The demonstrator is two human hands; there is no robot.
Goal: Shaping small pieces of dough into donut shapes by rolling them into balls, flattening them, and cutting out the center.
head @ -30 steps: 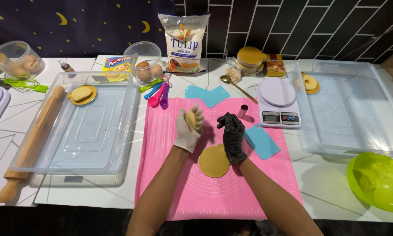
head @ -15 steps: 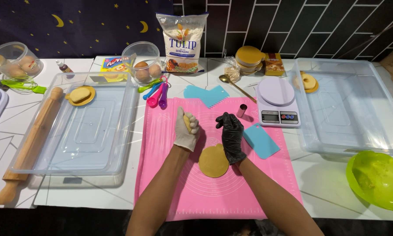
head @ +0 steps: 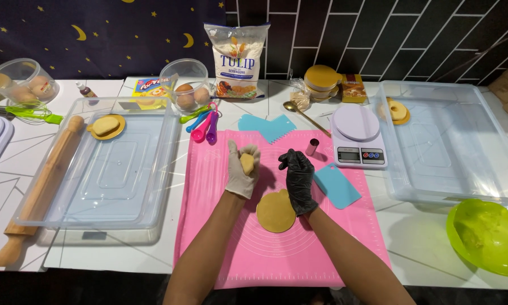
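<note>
Head view, looking down on a pink mat [head: 248, 254] that serves as the landmark: on its near middle lies a flat round disc of dough [head: 275, 212], touching the heel of the right hand. Right of the mat, at the near corner of the table, a green bowl [head: 487, 237] shows yellow smears inside. Left of the mat a clear tray [head: 98, 181] holds a small yellow plate [head: 108, 127] with a piece of dough on it at its far corner, and a rolling pin [head: 39, 189] lies along the tray's left side. Right of the mat a second clear tray [head: 463, 152] holds another small plate with a ring of dough [head: 398, 110] at its far left corner. Beyond the mat's far edge stand a clear bowl of eggs [head: 189, 85], a bag of flour [head: 237, 59] and a kitchen scale [head: 354, 135].

The left hand [head: 242, 168], in a white glove, is raised over the mat's middle with fingers curled around a lump of dough [head: 247, 162], thumb up. The right hand [head: 298, 178], in a black glove, hovers just beside it, fingers loosely bent and pinched together, holding nothing that can be seen
</note>
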